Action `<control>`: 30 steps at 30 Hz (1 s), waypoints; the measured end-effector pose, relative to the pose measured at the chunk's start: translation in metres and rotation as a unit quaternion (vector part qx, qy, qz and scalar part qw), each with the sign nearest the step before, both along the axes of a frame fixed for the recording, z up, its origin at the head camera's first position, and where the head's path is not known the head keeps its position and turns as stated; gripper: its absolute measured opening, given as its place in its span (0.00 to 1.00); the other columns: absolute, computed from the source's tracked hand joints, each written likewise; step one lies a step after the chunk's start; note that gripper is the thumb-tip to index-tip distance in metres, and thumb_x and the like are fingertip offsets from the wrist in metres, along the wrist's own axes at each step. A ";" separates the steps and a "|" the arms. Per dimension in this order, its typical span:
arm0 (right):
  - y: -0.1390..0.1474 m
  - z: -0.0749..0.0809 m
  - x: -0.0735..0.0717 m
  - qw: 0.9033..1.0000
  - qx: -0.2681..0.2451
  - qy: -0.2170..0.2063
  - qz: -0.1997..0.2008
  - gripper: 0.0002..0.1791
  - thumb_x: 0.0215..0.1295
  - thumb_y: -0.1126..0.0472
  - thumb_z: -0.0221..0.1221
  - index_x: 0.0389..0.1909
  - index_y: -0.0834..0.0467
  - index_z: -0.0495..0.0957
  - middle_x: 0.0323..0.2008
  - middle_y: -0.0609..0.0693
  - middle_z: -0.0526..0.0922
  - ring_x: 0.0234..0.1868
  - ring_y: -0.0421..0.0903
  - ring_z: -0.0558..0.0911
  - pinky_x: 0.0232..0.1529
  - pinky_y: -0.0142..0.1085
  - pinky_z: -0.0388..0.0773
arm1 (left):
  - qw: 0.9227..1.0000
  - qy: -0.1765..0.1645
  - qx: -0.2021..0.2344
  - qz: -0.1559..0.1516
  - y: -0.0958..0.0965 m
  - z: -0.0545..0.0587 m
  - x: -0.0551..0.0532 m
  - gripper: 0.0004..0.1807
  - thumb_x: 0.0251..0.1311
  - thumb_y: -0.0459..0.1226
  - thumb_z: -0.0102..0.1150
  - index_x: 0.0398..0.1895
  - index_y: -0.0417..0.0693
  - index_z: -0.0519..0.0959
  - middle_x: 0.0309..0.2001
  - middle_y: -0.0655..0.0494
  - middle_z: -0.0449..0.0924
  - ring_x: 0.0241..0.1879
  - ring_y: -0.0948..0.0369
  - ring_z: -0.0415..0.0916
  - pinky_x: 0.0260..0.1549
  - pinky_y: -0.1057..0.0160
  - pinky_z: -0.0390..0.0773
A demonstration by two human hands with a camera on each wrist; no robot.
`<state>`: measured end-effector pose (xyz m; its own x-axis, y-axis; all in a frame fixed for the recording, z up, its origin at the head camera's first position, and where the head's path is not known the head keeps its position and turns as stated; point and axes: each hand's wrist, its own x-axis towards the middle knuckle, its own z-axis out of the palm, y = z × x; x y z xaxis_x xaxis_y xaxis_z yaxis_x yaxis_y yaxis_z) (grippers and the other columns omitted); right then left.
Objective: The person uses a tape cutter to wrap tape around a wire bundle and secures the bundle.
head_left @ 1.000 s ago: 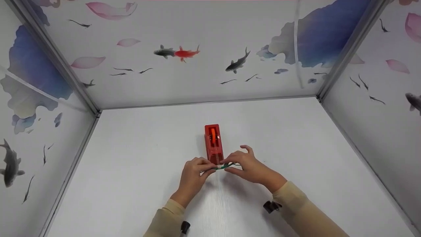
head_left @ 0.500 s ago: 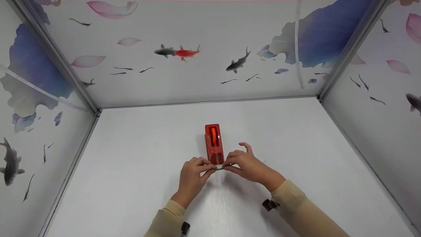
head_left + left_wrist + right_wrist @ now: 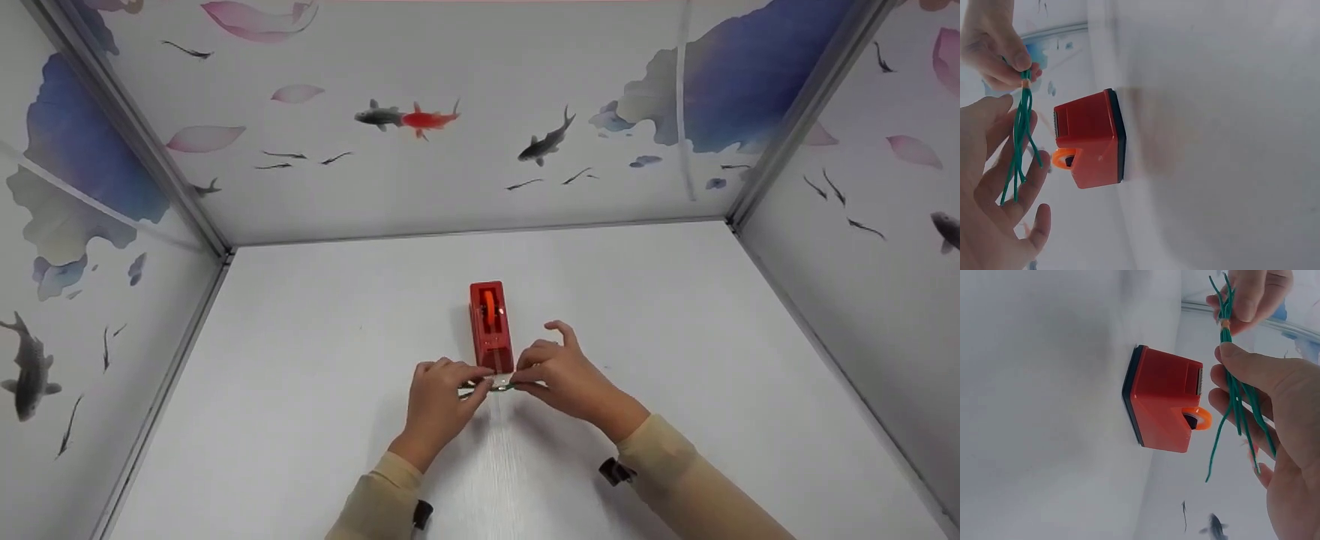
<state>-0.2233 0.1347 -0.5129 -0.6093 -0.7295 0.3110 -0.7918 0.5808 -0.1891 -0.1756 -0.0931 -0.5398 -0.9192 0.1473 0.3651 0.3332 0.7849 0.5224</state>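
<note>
A bundle of thin green wires (image 3: pixel 1019 135) with an orange-tan band (image 3: pixel 1026 84) round it spans the space between the hands. The right hand (image 3: pixel 577 386) pinches the bundle close to the band, between thumb and fingers. Loose wire ends fan out over its palm in the right wrist view. At the other side, the left hand (image 3: pixel 441 405) has thumb and fingers apart, with wires lying across its fingers (image 3: pixel 1008 160). Just beyond both hands, a red tape dispenser (image 3: pixel 489 326) with an orange wheel (image 3: pixel 1201 418) stands upright on the white table.
White panels (image 3: pixel 480 180) with printed fish and petals close off the back and both sides of the table (image 3: pixel 337 322). Small black devices (image 3: pixel 616 471) hang at the wrists, below the tan sleeves (image 3: pixel 664 442).
The left thumb and forefinger have parted, and wires now show between them. The right hand has shifted slightly along the bundle. The tape dispenser stays in place.
</note>
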 end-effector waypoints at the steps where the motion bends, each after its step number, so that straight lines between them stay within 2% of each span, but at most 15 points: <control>1: 0.001 -0.001 0.000 1.000 0.000 0.013 0.000 0.08 0.59 0.58 0.75 0.40 0.46 0.92 0.35 0.41 0.88 0.42 0.40 0.83 0.69 0.60 0.58 | 1.000 -0.025 0.015 0.000 0.000 0.002 0.000 0.09 0.65 0.47 0.70 0.46 0.62 0.91 0.37 0.66 0.90 0.38 0.63 0.81 0.49 0.54 0.76; 3: 0.002 -0.003 0.001 0.999 -0.004 0.039 0.003 0.08 0.58 0.58 0.76 0.39 0.46 0.92 0.35 0.41 0.88 0.42 0.40 0.84 0.69 0.60 0.59 | 0.995 -0.085 0.057 -0.004 0.000 0.003 -0.002 0.09 0.67 0.44 0.68 0.47 0.60 0.90 0.39 0.65 0.90 0.39 0.62 0.82 0.49 0.57 0.79; 4: 0.002 -0.004 0.001 0.999 -0.008 0.050 0.005 0.08 0.57 0.58 0.76 0.39 0.46 0.93 0.35 0.41 0.88 0.42 0.40 0.84 0.68 0.60 0.59 | 0.990 -0.117 0.080 -0.006 -0.001 0.004 -0.002 0.09 0.68 0.44 0.67 0.47 0.59 0.90 0.39 0.64 0.90 0.39 0.62 0.82 0.48 0.58 0.80; 6: 0.003 -0.005 0.002 0.997 -0.014 0.070 0.010 0.08 0.57 0.58 0.77 0.38 0.46 0.93 0.35 0.41 0.88 0.42 0.40 0.83 0.68 0.59 0.60 | 0.975 -0.182 0.127 -0.011 -0.003 0.003 -0.004 0.08 0.69 0.44 0.66 0.46 0.58 0.90 0.40 0.64 0.88 0.40 0.61 0.81 0.46 0.59 0.83; 8: 0.003 -0.005 0.002 0.997 -0.019 0.078 0.013 0.08 0.56 0.58 0.77 0.38 0.46 0.93 0.34 0.41 0.87 0.42 0.40 0.83 0.67 0.59 0.61 | 0.960 -0.230 0.158 -0.019 -0.005 0.001 -0.006 0.09 0.70 0.45 0.64 0.45 0.57 0.90 0.39 0.64 0.88 0.40 0.62 0.80 0.45 0.59 0.83; 11: 0.004 -0.006 0.003 0.997 -0.024 0.072 0.009 0.08 0.56 0.59 0.77 0.37 0.47 0.93 0.35 0.41 0.87 0.42 0.40 0.83 0.67 0.59 0.61 | 0.942 -0.273 0.195 -0.037 -0.007 -0.001 -0.007 0.09 0.71 0.45 0.64 0.44 0.56 0.91 0.36 0.61 0.89 0.37 0.61 0.79 0.42 0.59 0.82; 15: 0.005 -0.006 0.004 0.998 -0.026 0.058 -0.003 0.09 0.57 0.59 0.77 0.38 0.46 0.93 0.35 0.41 0.88 0.43 0.40 0.83 0.67 0.60 0.60 | 0.927 -0.294 0.227 -0.056 -0.009 -0.002 -0.008 0.08 0.69 0.42 0.65 0.44 0.55 0.91 0.36 0.57 0.90 0.35 0.61 0.79 0.39 0.60 0.82; 19: 0.007 -0.004 0.004 0.998 -0.023 0.055 -0.015 0.09 0.57 0.58 0.77 0.39 0.45 0.93 0.35 0.39 0.90 0.43 0.40 0.84 0.69 0.61 0.59 | 0.927 -0.284 0.238 -0.054 -0.009 -0.002 -0.007 0.07 0.66 0.42 0.69 0.43 0.56 0.92 0.38 0.59 0.90 0.39 0.61 0.80 0.41 0.61 0.82; 24: 0.009 -0.003 0.002 0.998 0.000 0.040 -0.041 0.10 0.57 0.56 0.77 0.40 0.42 0.92 0.33 0.37 0.91 0.42 0.39 0.83 0.70 0.64 0.54 | 0.942 -0.240 0.230 -0.045 -0.007 -0.002 -0.005 0.07 0.63 0.42 0.71 0.42 0.57 0.92 0.39 0.61 0.90 0.41 0.61 0.79 0.41 0.63 0.80; 26: 0.010 -0.002 0.002 0.998 0.010 0.023 -0.054 0.10 0.57 0.55 0.77 0.40 0.42 0.92 0.32 0.36 0.91 0.42 0.38 0.83 0.70 0.65 0.53 | 0.948 -0.221 0.225 -0.043 -0.007 -0.001 -0.004 0.07 0.62 0.40 0.72 0.42 0.56 0.92 0.39 0.61 0.90 0.40 0.61 0.78 0.40 0.63 0.79; 30: 0.011 -0.002 0.003 0.996 0.011 -0.038 -0.079 0.08 0.60 0.51 0.74 0.40 0.42 0.92 0.32 0.35 0.91 0.42 0.38 0.82 0.71 0.66 0.50 | 0.952 -0.205 0.226 -0.043 -0.007 -0.001 -0.002 0.07 0.62 0.39 0.72 0.42 0.59 0.92 0.38 0.64 0.89 0.39 0.63 0.78 0.39 0.64 0.79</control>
<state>-0.2200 0.1455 -0.5149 -0.7388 -0.6280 0.2446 -0.6734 0.7020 -0.2317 -0.1780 -0.0999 -0.5410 -0.9897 0.1412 0.0231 0.0822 0.4288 0.8996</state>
